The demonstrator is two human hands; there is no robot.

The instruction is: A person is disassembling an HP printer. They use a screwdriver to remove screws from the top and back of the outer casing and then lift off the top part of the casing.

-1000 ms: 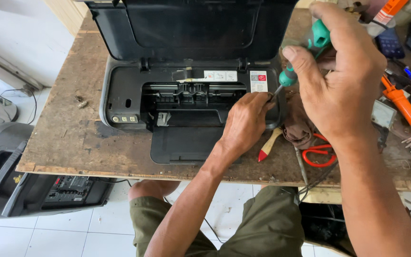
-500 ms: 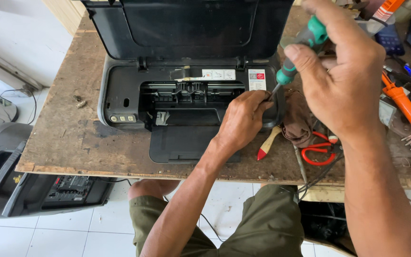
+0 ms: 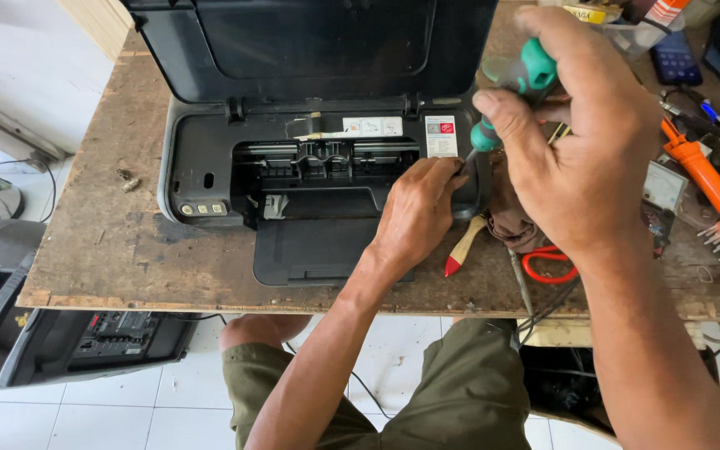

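The right hand [image 3: 593,158], at two o'clock, keeps a closed grip on a green-handled screwdriver [image 3: 506,100], tip down at the right edge of the open black printer [image 3: 318,167] mid-tabletop [image 3: 110,242]. The left hand [image 3: 414,212] steadies that corner, fingers curled. This looks like working a screw; next calls for a seated tip and steady turning.

The left hand [image 3: 417,218] lies palm down with its wrist straight, fingers curled forward and close together, thumb tucked beside them. The right hand [image 3: 581,142] hovers above and to the right of those fingers, wrist bent, fingers and thumb pinched closed. Both forearms reach up from below, bare.
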